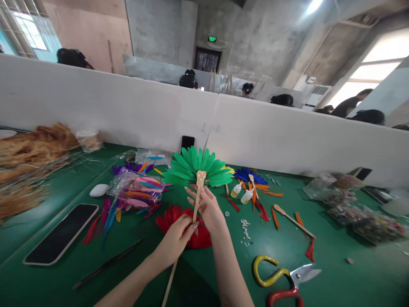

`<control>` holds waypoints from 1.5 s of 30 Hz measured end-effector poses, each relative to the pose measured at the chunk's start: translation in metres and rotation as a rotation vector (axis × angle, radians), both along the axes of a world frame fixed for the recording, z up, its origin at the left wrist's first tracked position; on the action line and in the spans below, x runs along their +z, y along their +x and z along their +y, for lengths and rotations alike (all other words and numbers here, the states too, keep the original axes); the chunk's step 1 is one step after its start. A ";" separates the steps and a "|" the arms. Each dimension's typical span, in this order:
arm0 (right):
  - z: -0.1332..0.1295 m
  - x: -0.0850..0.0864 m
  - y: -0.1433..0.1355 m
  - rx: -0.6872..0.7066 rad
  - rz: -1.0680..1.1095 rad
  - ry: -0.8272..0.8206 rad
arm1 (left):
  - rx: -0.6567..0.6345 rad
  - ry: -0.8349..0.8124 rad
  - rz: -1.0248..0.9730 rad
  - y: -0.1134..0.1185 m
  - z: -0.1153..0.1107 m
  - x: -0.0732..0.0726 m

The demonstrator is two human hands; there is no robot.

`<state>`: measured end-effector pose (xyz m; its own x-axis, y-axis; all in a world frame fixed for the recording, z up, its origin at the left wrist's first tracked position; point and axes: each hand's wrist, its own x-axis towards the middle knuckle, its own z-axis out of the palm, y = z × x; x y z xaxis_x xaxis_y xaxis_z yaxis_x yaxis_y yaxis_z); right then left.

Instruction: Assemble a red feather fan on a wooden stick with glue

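Observation:
A green feather fan stands upright in front of me, its feathers spread above a wooden handle with a pale, studded plate at their base. My left hand is closed round the lower part of that handle, thumb on top. Higher up, my right hand holds the handle, its fingers reaching behind the stick and showing on the left side. Below both hands a red feather fan lies on the green table, partly covered by them. A pale stick runs from under my left wrist toward the table's front.
Scissors lie front right, near small white beads and two glue bottles. A blue feather fan is beyond. Left are bagged feathers, a phone and dark tweezers. A white partition borders the table.

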<state>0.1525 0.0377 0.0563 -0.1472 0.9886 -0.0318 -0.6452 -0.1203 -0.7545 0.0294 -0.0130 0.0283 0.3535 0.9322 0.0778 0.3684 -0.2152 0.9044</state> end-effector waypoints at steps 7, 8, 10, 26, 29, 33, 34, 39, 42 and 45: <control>-0.031 -0.025 0.016 0.101 -0.171 -0.024 | 0.056 0.009 0.040 -0.016 0.028 0.005; -0.036 -0.031 0.019 0.117 -0.201 -0.028 | 0.060 -0.022 0.047 -0.019 0.034 0.006; -0.042 -0.041 0.026 0.133 -0.246 -0.035 | 0.055 -0.118 0.029 -0.025 0.050 0.004; -0.055 -0.048 0.026 0.360 -0.317 -0.038 | 0.110 -0.384 -0.002 -0.005 0.131 -0.041; -0.055 -0.051 0.026 0.360 -0.327 -0.051 | 0.124 -0.393 -0.010 -0.007 0.137 -0.039; -0.054 -0.052 0.027 0.369 -0.336 -0.064 | 0.138 -0.414 -0.006 -0.011 0.145 -0.037; -0.054 -0.052 0.027 0.373 -0.335 -0.066 | 0.138 -0.424 0.000 -0.012 0.147 -0.037; -0.054 -0.052 0.029 0.408 -0.348 -0.068 | 0.137 -0.497 0.069 -0.017 0.158 -0.038; -0.054 -0.053 0.029 0.426 -0.372 -0.057 | 0.144 -0.545 0.131 -0.020 0.164 -0.038; -0.055 -0.053 0.030 0.439 -0.374 -0.054 | 0.162 -0.570 0.198 -0.022 0.170 -0.037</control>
